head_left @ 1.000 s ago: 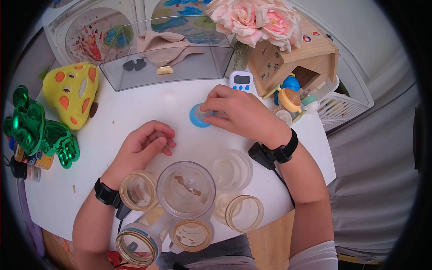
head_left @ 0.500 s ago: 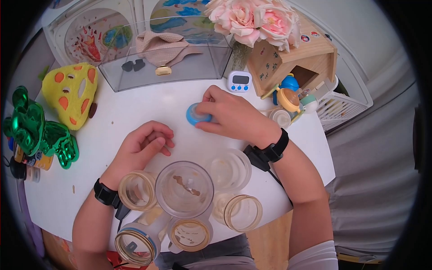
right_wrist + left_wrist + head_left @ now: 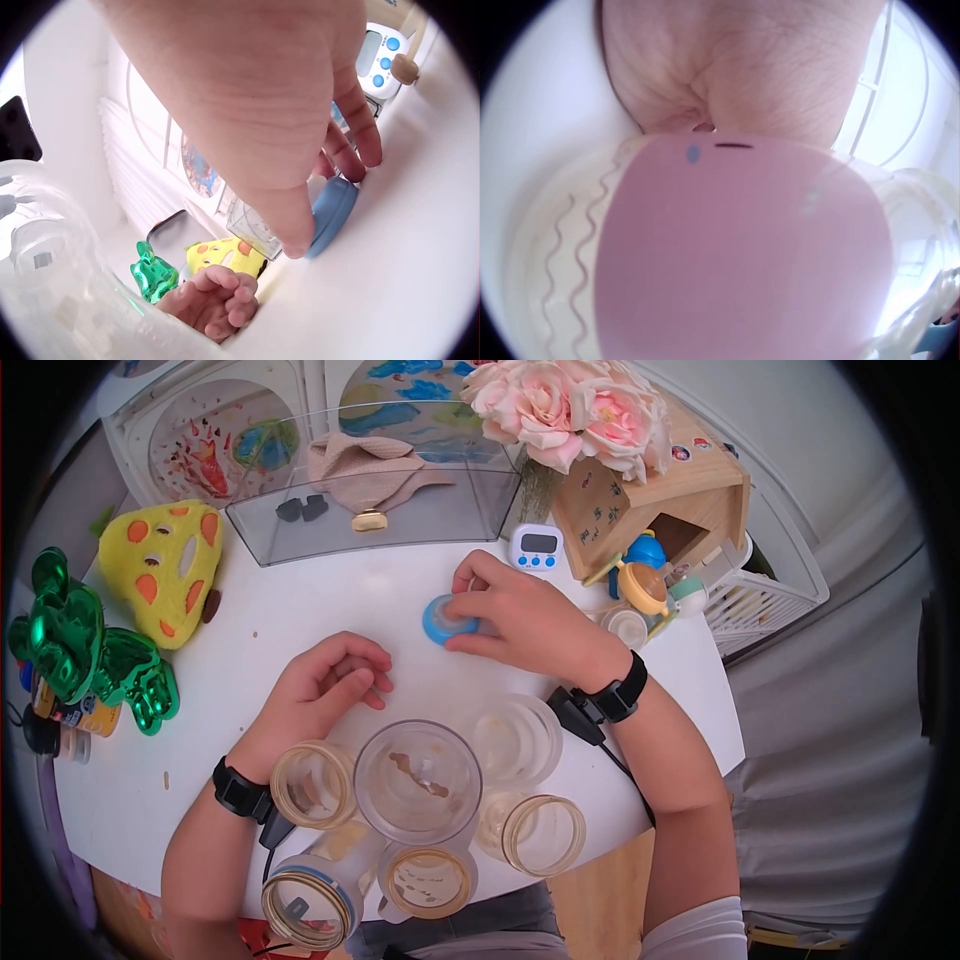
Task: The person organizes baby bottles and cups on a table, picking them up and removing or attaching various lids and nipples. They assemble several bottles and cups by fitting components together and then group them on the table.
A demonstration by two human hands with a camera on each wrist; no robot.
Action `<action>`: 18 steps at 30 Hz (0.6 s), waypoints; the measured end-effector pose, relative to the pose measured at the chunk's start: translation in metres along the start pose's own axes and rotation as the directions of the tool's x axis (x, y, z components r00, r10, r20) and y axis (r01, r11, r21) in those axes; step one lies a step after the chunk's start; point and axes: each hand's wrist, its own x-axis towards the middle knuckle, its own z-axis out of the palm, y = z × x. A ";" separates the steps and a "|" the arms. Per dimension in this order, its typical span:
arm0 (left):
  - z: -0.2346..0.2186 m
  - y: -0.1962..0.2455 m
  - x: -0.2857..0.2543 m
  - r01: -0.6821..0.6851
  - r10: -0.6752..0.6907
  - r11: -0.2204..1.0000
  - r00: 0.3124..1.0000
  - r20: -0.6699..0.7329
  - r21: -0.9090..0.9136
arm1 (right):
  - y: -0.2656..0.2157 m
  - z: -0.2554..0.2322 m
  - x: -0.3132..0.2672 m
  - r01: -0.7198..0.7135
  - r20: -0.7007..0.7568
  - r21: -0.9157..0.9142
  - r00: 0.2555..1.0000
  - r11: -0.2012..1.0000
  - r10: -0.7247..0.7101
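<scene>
One white table point(image 3: 220, 710) carries everything near the two hands. At its far side there is one transparent box point(image 3: 300, 542), and to the right of it one wooden house point(image 3: 700, 495), partly behind pink roses point(image 3: 545, 405). One yellow cheese-shaped plush point(image 3: 160, 575) lies at the left, and one shiny green figure point(image 3: 75, 635) is close to the left edge.

The right hand point(image 3: 525, 615) is closed on one blue-rimmed cap point(image 3: 434, 622) with a translucent dome; the thumb and the fingers pinch it on opposite sides, around the middle of the tabletop. The left hand point(image 3: 330, 685) is released, with its fingers loosely curled and nothing in them. A strip of white surface separates this hand from the cap.

Six clear vessels are grouped on the near side: one wide cup point(image 3: 418, 815), one tumbler point(image 3: 530, 745) and four jars point(image 3: 545, 840). They stand close together or overlap in the view, so the room between them is narrow, and the lowest two jars appear over the near edge. One white timer point(image 3: 537, 547) with three blue buttons lies beyond the cap, well inside the edges.
</scene>
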 end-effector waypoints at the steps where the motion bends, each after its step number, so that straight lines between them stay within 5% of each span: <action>1: 0.000 0.000 0.000 0.001 -0.001 1.000 1.000 0.003 -0.002 | 0.001 0.000 0.000 0.000 0.000 0.000 1.000 1.000 0.000; 18: 0.001 -0.001 0.000 -0.003 0.003 1.000 1.000 0.002 -0.006 | -0.007 -0.007 0.002 -0.027 -0.050 -0.102 0.999 0.994 0.022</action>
